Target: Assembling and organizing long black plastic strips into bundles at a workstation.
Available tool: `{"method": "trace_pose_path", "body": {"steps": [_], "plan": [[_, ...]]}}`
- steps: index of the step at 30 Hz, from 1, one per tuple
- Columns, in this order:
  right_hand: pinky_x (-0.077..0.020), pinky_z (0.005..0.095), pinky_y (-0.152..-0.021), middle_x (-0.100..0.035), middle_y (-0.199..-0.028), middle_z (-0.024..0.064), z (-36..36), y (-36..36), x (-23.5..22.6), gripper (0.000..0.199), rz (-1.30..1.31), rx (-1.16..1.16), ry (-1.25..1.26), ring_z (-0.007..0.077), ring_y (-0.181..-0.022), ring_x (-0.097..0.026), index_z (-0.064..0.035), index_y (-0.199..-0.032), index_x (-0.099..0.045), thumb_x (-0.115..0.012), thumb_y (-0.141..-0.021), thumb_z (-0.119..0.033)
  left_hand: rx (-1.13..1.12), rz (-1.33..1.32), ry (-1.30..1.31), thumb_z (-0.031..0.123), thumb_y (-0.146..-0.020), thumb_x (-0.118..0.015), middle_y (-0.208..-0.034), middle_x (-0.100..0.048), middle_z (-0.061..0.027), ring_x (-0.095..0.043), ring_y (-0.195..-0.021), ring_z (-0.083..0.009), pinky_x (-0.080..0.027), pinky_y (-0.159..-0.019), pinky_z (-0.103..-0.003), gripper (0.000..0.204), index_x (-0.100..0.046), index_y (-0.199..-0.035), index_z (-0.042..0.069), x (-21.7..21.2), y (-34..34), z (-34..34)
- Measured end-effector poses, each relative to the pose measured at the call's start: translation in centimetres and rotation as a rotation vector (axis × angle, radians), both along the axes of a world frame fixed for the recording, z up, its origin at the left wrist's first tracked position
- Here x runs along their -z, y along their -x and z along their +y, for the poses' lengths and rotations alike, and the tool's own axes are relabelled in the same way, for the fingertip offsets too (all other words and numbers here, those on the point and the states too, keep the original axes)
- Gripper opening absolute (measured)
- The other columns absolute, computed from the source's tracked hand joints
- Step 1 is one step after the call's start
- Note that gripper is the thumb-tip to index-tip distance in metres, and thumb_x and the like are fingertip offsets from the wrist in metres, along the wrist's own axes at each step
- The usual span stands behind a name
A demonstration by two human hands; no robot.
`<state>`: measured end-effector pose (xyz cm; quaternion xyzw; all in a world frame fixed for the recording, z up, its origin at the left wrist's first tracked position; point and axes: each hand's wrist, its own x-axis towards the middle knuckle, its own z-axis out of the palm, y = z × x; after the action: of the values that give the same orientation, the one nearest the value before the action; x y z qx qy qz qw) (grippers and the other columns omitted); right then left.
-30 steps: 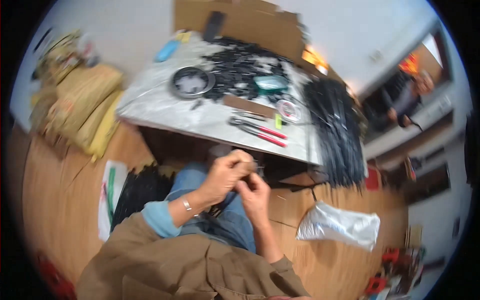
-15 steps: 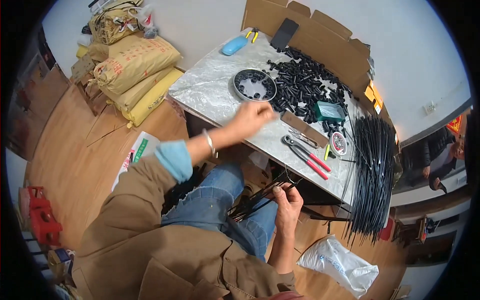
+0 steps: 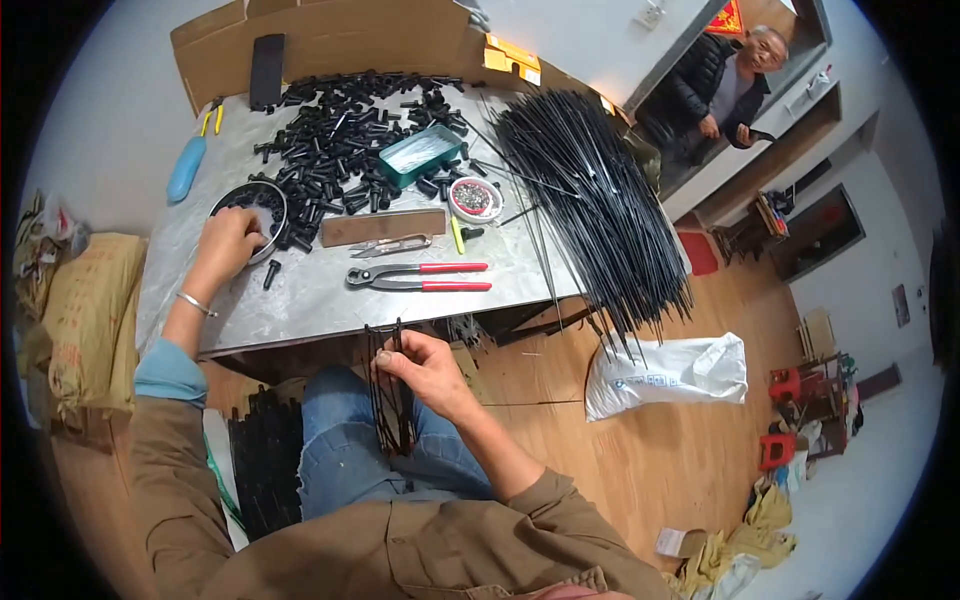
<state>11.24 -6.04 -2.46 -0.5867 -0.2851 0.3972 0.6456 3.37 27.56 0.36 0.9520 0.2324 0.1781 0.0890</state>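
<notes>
My left hand (image 3: 230,242) is over the rim of a round metal dish (image 3: 284,215) with small black ring-like parts in it. Its fingers are curled together at the dish, and what they pinch, if anything, is hidden. Above my lap, my right hand (image 3: 425,372) grips several thin black rods (image 3: 402,438) that hang down between my knees, their upper ends near the table's front edge. A single black bolt-like piece (image 3: 271,274) lies beside the dish. Many more black bolt-like pieces (image 3: 340,135) are heaped on the table (image 3: 300,300).
Red-handled pincers (image 3: 420,277), scissors (image 3: 392,246), a brown block (image 3: 383,227), a green tray (image 3: 420,155) and a small bowl (image 3: 474,198) lie on the table. Long black rods (image 3: 600,200) overhang its right edge. A white sack (image 3: 668,375) is on the floor. Another person (image 3: 715,95) stands at the right.
My left hand has gone from above the table's front edge to the dish. My right hand still grips the black rods, now more upright. The view has turned to the right.
</notes>
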Motion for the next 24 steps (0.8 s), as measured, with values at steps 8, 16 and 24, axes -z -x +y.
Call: {"method": "trace_pose_path", "body": {"steps": [8, 16, 24], "plan": [[-0.0465, 0.0227, -0.062, -0.063, -0.074, 0.0018, -0.4, 0.3, -0.1, 0.011, 0.046, 0.028, -0.041, 0.0073, -0.068, -0.057, -0.0016, -0.084, -0.061, -0.063, -0.087, -0.012, -0.075, -0.15, 0.181, 0.008, -0.074, -0.061, -0.07, -0.06, -0.0129, -0.059, -0.066, -0.0262, -0.045, -0.06, -0.036, 0.013, -0.054, -0.085, 0.003, 0.3, 0.6, 1.1], [-0.0527, 0.0287, -0.067, -0.066, -0.082, 0.01, -2.6, -0.4, -0.6, 0.014, -0.056, 0.057, -0.01, 0.0161, -0.071, -0.064, 0.0029, -0.087, -0.062, -0.061, -0.086, -0.011, 0.243, -0.34, 1.183, 0.022, -0.087, -0.062, -0.088, -0.065, -0.0014, -0.058, -0.079, -0.0083, -0.047, -0.074, -0.024, 0.026, -0.067, -0.103, 0.001, -4.8, -0.3, -16.2], [-0.0523, 0.0281, -0.065, -0.065, -0.08, 0.0068, -3.5, -0.7, 0.3, 0.023, 0.041, -0.036, -0.155, 0.0153, -0.068, -0.063, 0.0007, -0.096, -0.061, -0.062, -0.09, -0.022, 0.335, -0.379, 1.877, 0.016, -0.09, -0.055, -0.091, -0.064, -0.0017, -0.055, -0.078, -0.0077, -0.043, -0.065, -0.023, 0.024, -0.064, -0.109, 0.003, -3.0, 1.0, -21.9]]}}
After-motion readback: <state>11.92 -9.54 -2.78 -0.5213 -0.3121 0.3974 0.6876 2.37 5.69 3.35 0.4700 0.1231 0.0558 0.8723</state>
